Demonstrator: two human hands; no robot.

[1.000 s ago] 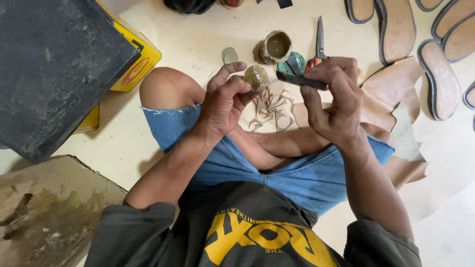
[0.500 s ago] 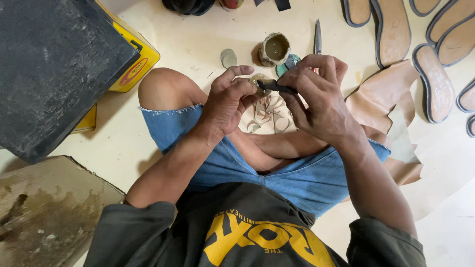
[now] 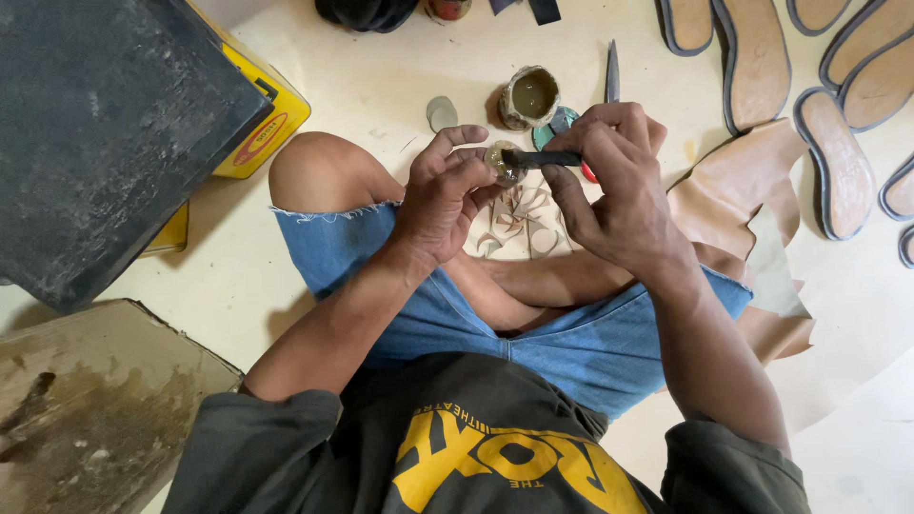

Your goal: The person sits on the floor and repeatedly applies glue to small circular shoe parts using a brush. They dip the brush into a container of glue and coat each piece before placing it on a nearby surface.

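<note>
The left hand (image 3: 447, 195) pinches a small glue-smeared piece (image 3: 501, 160) above the lap, and the right hand (image 3: 609, 181) grips a dark brush (image 3: 538, 158) whose tip touches it. Just beyond stands a glue pot (image 3: 528, 96), with shoe soles (image 3: 762, 57) farther right.

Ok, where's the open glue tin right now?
In the head view the open glue tin stands on the floor at top centre, just beyond the right hand, with the scissors to its right.
</note>
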